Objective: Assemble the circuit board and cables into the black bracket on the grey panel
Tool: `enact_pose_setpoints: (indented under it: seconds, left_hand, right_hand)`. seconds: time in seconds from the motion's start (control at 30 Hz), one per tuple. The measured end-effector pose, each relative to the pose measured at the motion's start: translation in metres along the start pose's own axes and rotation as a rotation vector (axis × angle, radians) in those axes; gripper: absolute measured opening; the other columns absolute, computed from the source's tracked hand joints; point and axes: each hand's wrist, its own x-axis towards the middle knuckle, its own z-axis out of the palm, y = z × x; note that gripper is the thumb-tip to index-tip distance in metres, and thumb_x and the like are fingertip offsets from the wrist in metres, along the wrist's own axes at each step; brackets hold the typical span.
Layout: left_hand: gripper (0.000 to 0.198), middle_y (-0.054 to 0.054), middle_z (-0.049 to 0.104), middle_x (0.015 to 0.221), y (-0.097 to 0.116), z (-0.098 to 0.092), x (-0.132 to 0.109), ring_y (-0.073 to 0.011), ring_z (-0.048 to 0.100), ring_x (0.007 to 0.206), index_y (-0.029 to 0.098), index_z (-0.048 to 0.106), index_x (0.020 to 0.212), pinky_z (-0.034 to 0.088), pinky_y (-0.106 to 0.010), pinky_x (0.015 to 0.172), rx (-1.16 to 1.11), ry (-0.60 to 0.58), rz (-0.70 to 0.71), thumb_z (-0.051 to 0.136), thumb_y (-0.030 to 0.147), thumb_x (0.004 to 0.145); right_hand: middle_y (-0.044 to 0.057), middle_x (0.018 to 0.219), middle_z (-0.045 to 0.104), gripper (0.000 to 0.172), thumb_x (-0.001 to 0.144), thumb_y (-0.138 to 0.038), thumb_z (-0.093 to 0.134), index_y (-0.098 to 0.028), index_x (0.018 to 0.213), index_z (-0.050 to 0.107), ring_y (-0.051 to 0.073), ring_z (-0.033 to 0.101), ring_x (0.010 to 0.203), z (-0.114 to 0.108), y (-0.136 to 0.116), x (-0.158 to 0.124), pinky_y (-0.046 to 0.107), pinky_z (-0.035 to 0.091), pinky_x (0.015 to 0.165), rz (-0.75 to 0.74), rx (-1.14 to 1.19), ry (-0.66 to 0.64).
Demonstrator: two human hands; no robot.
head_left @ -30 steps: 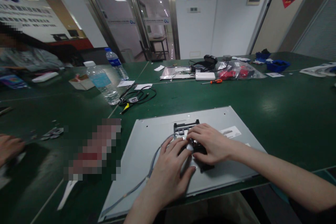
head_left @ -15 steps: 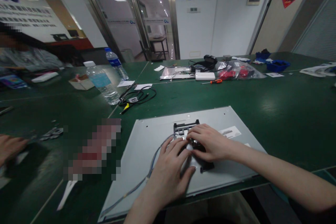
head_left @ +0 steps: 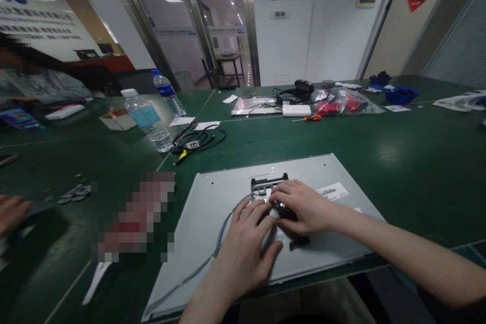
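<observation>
A flat pale-grey panel (head_left: 212,212) lies on the green table in front of me. At its middle sits a black bracket (head_left: 270,180), partly covered by my hands. A grey-blue cable (head_left: 220,237) runs from the bracket to the panel's near left corner. My left hand (head_left: 252,238) rests over the bracket's left side, fingers bent and thumb spread away from them. My right hand (head_left: 301,205) is curled round a dark part of the bracket, thumb on the near side. The fingertips of both hands meet there and hide what lies beneath.
Water bottles (head_left: 150,124) and a coiled black cable (head_left: 205,136) stand beyond the panel's left corner. An orange-handled screwdriver (head_left: 312,118) and a clear bag with red items (head_left: 345,104) lie farther back. At the left edge is another person's hand (head_left: 13,210).
My hands and the panel stay almost still. At the left edge, the other person's hand has shifted slightly left.
</observation>
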Motion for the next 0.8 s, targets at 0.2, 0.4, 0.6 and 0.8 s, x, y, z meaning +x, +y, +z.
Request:
enact_pose_setpoints:
  seconds: [0.2,0.4,0.6,0.8]
  left_hand:
    - [0.024,-0.006,0.056,0.130,-0.0001,-0.0007,0.0014,-0.0269,0.045,0.128,0.024,0.060,0.108,0.026,-0.054,0.115,-0.007,0.010,0.008,0.061,0.025,0.084]
    - [0.025,-0.006,0.055,0.130,-0.0007,-0.0010,0.0007,-0.0271,0.045,0.127,0.023,0.060,0.108,0.027,-0.054,0.115,0.002,0.006,0.005,0.062,0.026,0.083]
    - [0.028,-0.006,0.055,0.131,-0.0009,-0.0010,-0.0006,-0.0268,0.045,0.127,0.023,0.059,0.111,0.026,-0.054,0.115,0.014,-0.006,0.011,0.061,0.026,0.084]
    - [0.030,-0.007,0.054,0.132,-0.0005,-0.0001,-0.0003,-0.0270,0.044,0.128,0.022,0.058,0.114,0.027,-0.054,0.115,0.013,-0.003,0.015,0.060,0.026,0.085]
  right_hand:
    - [0.013,0.118,0.059,0.044,0.079,-0.032,0.062,-0.015,0.119,0.054,0.027,0.052,0.110,-0.0006,-0.0002,0.0001,0.043,0.040,0.097,-0.003,0.001,-0.001]
    - [0.012,0.118,0.060,0.042,0.079,-0.029,0.060,-0.015,0.119,0.055,0.027,0.052,0.111,-0.0013,-0.0021,0.0001,0.043,0.040,0.098,0.003,-0.004,0.008]
    - [0.011,0.114,0.061,0.029,0.087,-0.026,0.056,-0.017,0.115,0.056,0.025,0.053,0.109,-0.0017,-0.0029,0.0018,0.042,0.041,0.096,0.024,0.001,0.009]
    - [0.012,0.115,0.061,0.028,0.088,-0.027,0.056,-0.016,0.114,0.056,0.025,0.053,0.110,0.0004,-0.0016,0.0020,0.042,0.042,0.095,0.037,0.007,0.007]
